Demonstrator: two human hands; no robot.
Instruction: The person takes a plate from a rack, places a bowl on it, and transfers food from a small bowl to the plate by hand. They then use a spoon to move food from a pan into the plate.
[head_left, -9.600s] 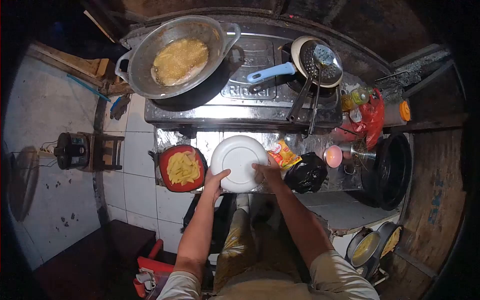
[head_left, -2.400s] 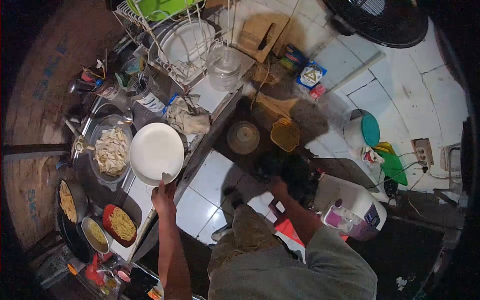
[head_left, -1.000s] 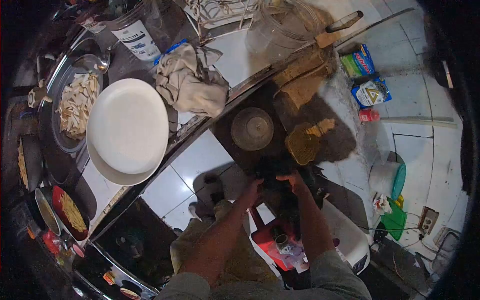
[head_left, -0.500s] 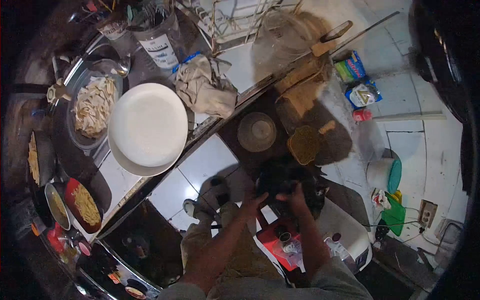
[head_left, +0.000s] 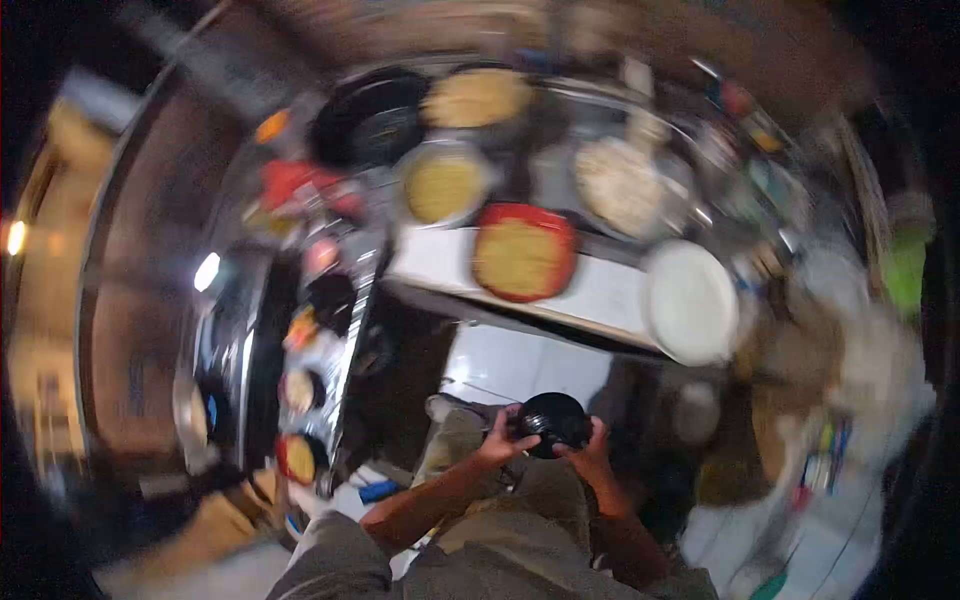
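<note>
A round black bowl is held in front of my body, over the gap between my legs and the counter. My left hand is closed on its left side, with the thumb over the rim. Its right side is gripped by my right hand. Motion blur hides what is inside the bowl, and whether it is one bowl or several stacked. Ahead on the white counter, a red dish of yellowish food stands left of a large white plate.
Behind the red dish are a pan of yellow food, a black wok and a basin of pale sliced food. A shiny metal-edged counter with small dishes runs along my left. White floor tiles show below.
My view has swung left, bringing the stove side and left counter into sight. Both hands have left the area by the red object at right and now carry the black bowl before me.
</note>
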